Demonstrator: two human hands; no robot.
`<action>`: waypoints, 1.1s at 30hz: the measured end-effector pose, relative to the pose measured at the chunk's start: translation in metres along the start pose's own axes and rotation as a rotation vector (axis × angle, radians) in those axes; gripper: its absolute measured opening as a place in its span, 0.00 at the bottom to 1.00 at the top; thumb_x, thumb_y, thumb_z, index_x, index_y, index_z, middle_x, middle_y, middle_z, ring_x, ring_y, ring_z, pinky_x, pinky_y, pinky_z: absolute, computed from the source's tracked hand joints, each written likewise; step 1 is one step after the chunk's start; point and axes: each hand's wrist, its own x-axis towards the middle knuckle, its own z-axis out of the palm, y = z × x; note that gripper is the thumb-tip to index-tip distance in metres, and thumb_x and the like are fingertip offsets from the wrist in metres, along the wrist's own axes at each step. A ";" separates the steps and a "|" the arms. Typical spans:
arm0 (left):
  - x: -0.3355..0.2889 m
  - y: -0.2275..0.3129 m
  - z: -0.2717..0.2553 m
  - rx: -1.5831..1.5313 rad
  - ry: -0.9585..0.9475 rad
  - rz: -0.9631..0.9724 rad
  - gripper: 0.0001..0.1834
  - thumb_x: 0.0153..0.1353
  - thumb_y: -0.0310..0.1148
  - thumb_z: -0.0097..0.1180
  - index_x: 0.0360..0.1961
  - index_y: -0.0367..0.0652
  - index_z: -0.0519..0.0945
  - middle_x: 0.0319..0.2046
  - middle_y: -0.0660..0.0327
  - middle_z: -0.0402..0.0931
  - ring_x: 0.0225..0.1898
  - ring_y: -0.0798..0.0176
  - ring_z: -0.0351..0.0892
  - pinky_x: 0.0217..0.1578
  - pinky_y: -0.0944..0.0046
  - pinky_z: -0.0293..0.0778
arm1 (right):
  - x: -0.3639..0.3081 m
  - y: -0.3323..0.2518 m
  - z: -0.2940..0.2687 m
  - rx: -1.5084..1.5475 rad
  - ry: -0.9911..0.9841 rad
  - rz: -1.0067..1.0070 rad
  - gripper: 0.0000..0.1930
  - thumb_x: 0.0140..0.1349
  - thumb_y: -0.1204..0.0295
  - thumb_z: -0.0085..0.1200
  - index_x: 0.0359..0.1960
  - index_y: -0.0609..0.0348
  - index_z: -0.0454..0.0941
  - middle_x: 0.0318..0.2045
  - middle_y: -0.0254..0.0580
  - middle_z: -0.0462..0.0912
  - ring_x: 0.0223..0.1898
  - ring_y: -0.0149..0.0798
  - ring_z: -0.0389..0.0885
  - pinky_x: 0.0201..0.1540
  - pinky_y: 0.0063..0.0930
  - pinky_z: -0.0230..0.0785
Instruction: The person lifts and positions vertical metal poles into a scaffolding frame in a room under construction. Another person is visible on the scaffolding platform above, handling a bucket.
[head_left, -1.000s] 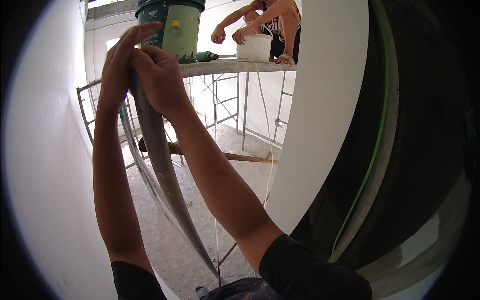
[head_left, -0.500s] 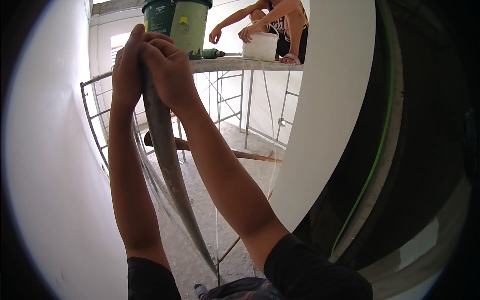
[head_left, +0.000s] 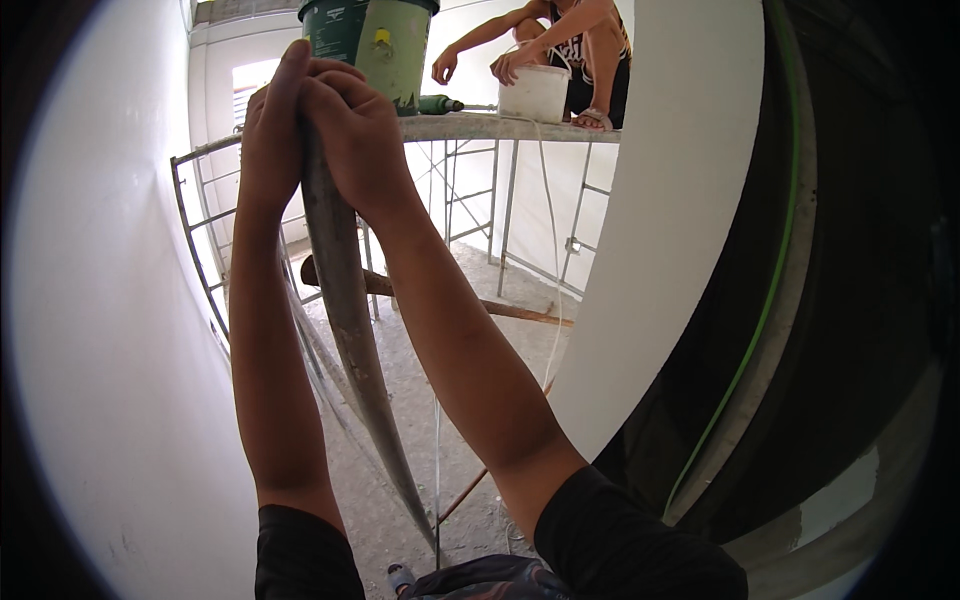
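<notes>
Both of my hands are raised together at the upper left, closed around the top of a grey pole-like length (head_left: 345, 300). It looks curved in the picture and runs down toward the floor by my feet. My left hand (head_left: 272, 140) has its thumb pointing up. My right hand (head_left: 358, 140) presses against it with curled fingers. The fingers overlap, so part of the grip is hidden. Just beyond my hands, a dark green bucket (head_left: 340, 40) with a pale green patch stands on a raised plank (head_left: 480, 127).
A person (head_left: 590, 50) squats on the plank behind a white bucket (head_left: 530, 96); a green tool-like object (head_left: 440, 104) lies nearby. Metal scaffold frames (head_left: 205, 245) stand below. A pale cord (head_left: 550, 210) hangs down. A brown wooden pole (head_left: 515, 312) crosses the space. White walls rise on both sides.
The whole view has shifted slightly, so everything sits a little farther right. My hands keep the same closed hold on the grey length. The other person has barely moved.
</notes>
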 end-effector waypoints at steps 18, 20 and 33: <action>-0.001 0.007 0.003 -0.018 -0.002 -0.021 0.30 0.72 0.52 0.40 0.38 0.36 0.85 0.32 0.55 0.83 0.36 0.65 0.82 0.46 0.67 0.74 | 0.001 0.003 -0.001 -0.018 -0.021 -0.052 0.12 0.70 0.67 0.51 0.37 0.63 0.83 0.31 0.30 0.82 0.35 0.22 0.78 0.39 0.17 0.69; -0.001 0.006 0.002 0.006 -0.012 -0.028 0.31 0.73 0.52 0.38 0.38 0.37 0.85 0.33 0.55 0.83 0.37 0.64 0.81 0.48 0.66 0.72 | 0.000 0.002 -0.001 -0.025 -0.019 -0.051 0.12 0.69 0.67 0.51 0.37 0.63 0.83 0.32 0.31 0.82 0.35 0.22 0.78 0.40 0.17 0.69; 0.000 0.002 0.001 0.004 0.018 -0.015 0.31 0.71 0.53 0.40 0.37 0.36 0.86 0.32 0.55 0.83 0.36 0.64 0.82 0.45 0.68 0.74 | -0.001 -0.001 0.001 0.021 0.009 -0.019 0.12 0.67 0.69 0.53 0.35 0.67 0.82 0.31 0.34 0.81 0.35 0.24 0.77 0.40 0.20 0.70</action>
